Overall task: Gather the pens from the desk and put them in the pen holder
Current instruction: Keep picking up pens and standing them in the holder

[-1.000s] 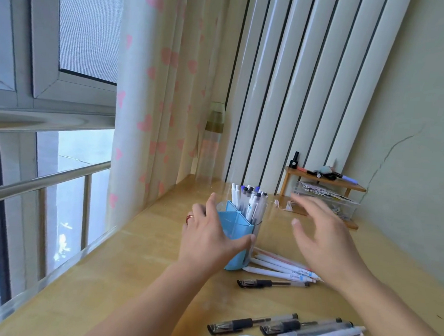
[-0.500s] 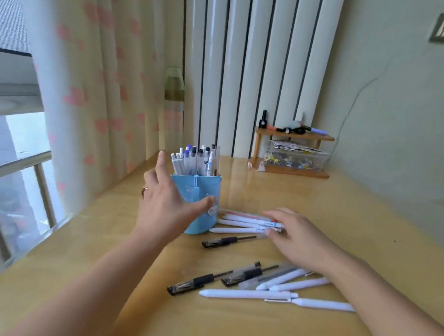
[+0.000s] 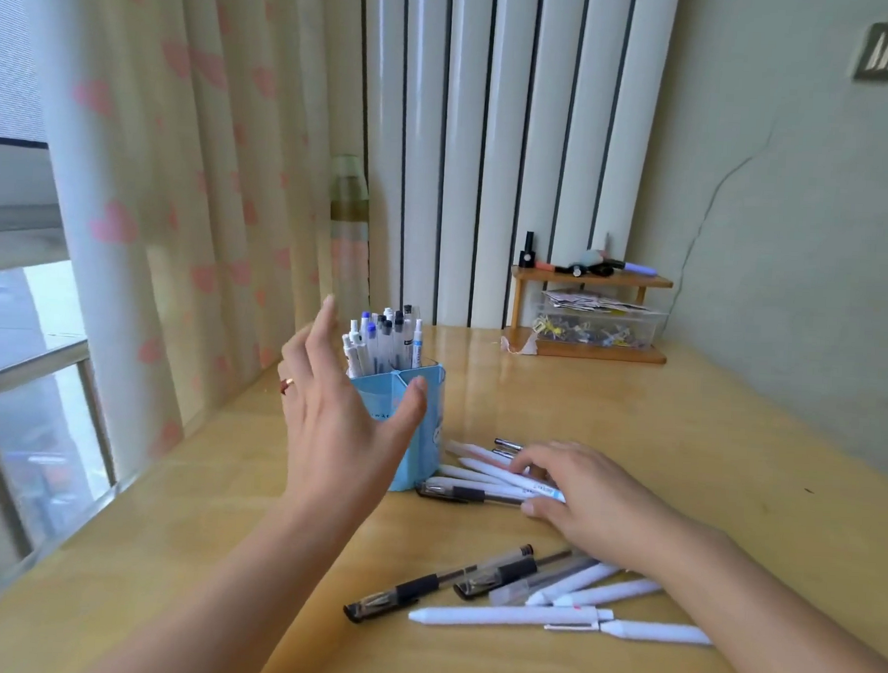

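A light blue pen holder [image 3: 424,438] stands on the wooden desk [image 3: 709,443], with several pens [image 3: 385,338] upright in it. My left hand [image 3: 339,423] is open at its left side, the thumb tip touching the front rim. Right of the holder lies a bunch of white pens [image 3: 476,474] with a black pen [image 3: 449,492] at its near side. My right hand [image 3: 588,493] covers this bunch, fingers curled over it and thumb pressed to its near side. The pens still rest on the desk. Closer to me lie black pens [image 3: 418,589] and white pens [image 3: 509,617].
At the back of the desk stands a small wooden shelf [image 3: 589,279] with small items on top and a clear box [image 3: 597,326] under it. A bottle [image 3: 347,228] stands behind the holder by the heart-patterned curtain [image 3: 182,194]. A wall runs along the right.
The view swung down and right. My right hand came down from the air onto the white pens and curled around them. My left hand loosened from the holder and opened.
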